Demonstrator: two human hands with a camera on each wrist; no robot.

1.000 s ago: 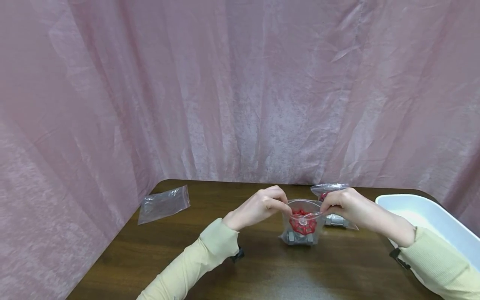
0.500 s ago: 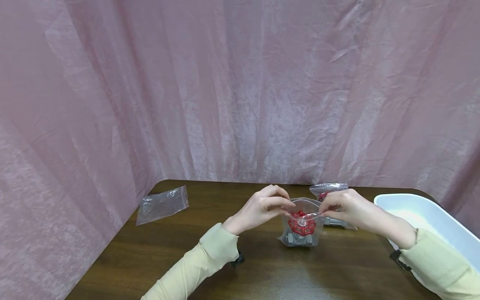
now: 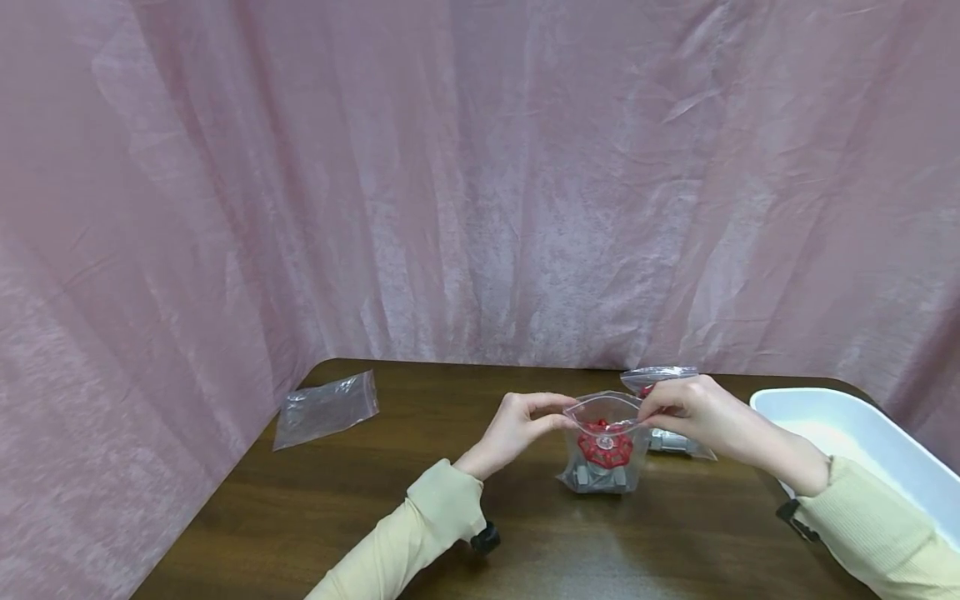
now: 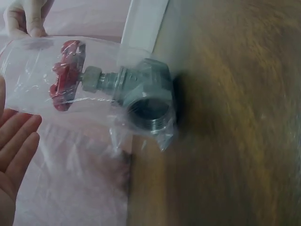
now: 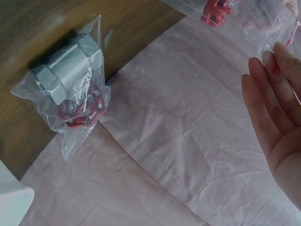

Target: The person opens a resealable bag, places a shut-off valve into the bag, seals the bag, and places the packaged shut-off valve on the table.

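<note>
A clear zip bag (image 3: 570, 461) stands on the table, its mouth spread apart at the top. Inside it is a grey metal valve with a red handwheel (image 3: 605, 447), wheel upward; the valve body's threaded port (image 4: 149, 110) faces the left wrist camera. My left hand (image 3: 512, 429) holds the left corner of the bag's mouth between thumb and fingers, the other fingers extended. At the right corner, my right hand (image 3: 693, 417) pinches the rim between thumb and forefinger. Behind the right hand lies a second bagged valve (image 5: 70, 70), also with a red handwheel.
A flat clear zip bag (image 3: 327, 410) lies at the far left of the brown wooden table (image 3: 300, 517). On the right, beyond my right forearm, is a white tray (image 3: 832, 400). A pink curtain (image 3: 480, 183) hangs behind the table.
My left hand has lowered a little and shifted its fingers at the bag's left corner. The bag's mouth has spread wider. The right hand stays nearly still at its corner.
</note>
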